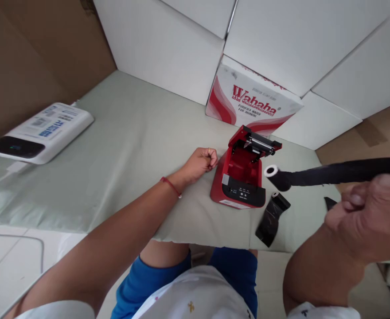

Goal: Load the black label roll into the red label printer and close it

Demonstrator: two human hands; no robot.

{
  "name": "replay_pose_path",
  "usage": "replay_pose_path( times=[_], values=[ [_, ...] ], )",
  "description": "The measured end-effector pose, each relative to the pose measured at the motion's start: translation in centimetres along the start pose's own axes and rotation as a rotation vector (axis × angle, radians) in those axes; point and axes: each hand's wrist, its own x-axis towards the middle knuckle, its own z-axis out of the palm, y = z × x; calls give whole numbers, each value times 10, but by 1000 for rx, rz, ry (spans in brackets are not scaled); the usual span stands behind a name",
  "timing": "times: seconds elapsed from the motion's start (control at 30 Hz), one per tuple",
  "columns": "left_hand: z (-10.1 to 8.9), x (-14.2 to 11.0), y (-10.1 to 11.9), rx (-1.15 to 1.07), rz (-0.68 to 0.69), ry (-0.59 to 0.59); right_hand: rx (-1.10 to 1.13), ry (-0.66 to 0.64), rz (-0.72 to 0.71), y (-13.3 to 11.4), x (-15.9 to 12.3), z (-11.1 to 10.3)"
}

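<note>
My left hand [202,163] rests on the pale green cloth as a closed fist, against or just beside the left side of a red receipt printer [219,190]. The printer's lid [255,142] stands raised, and its red paper bay shows no roll. At the right, my right hand [369,212] grips the long black strip drawn out from a black paper roll [279,179] with a white end. This roll is right of the printer; whether it touches the cloth I cannot tell. A smaller black roll [273,217] with a loose tail lies near the front edge.
A Wahaba-labelled carton [251,99] stands behind the printer, before stacked white boxes [168,48]. Far left on the cloth [131,133] lies a white device [45,128] with a dark panel and a cable. Brown cardboard [38,53] borders the left. My legs are below the front edge.
</note>
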Motion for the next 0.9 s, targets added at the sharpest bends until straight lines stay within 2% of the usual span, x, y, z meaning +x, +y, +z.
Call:
replay_pose_path(
  times=[0.03, 0.07, 0.2, 0.3, 0.33, 0.37, 0.43, 0.5, 0.53, 0.57, 0.6, 0.7, 0.77, 0.83, 0.9],
  values=[
    [0, 0, 0, 17, -5, -18, 18, 42, -5, 3, 5, -5],
    [0, 0, 0, 32, -8, -32, 28, 28, 6, 8, 8, -10],
    [-1, 1, 1, 77, -8, -53, -96, -136, 158, 34, 4, -29],
    [-1, 0, 2, 102, -5, -55, -237, -160, 103, 48, -16, -45],
    [-1, 0, 2, 109, -4, -55, -283, -212, 58, 51, -25, -51],
    [-2, 0, 2, 116, -3, -55, -313, -317, 2, 53, -35, -58],
    [-2, -1, 2, 128, -3, -57, -288, -665, -105, 55, -52, -72],
    [-2, -1, 1, 140, -2, -60, -158, -1014, -134, 57, -64, -87],
    [-3, -1, 1, 146, -2, -62, -99, -1107, -111, 59, -68, -95],
    [-3, -1, 1, 153, -3, -64, -79, -1126, -70, 61, -70, -101],
    [-3, 0, 1, 159, -4, -66, -112, -1079, -17, 64, -71, -107],
    [-4, 1, 0, 177, -4, -64, -406, -773, 144, 80, -65, -117],
    [-4, 2, 0, 184, 0, -57, -583, -650, 206, 96, -59, -115],
    [-5, 2, 0, 188, 6, -50, -645, -661, 213, 115, -55, -107],
    [-5, 2, 1, 191, 12, -45, -655, -738, 208, 132, -53, -96]
  ],
)
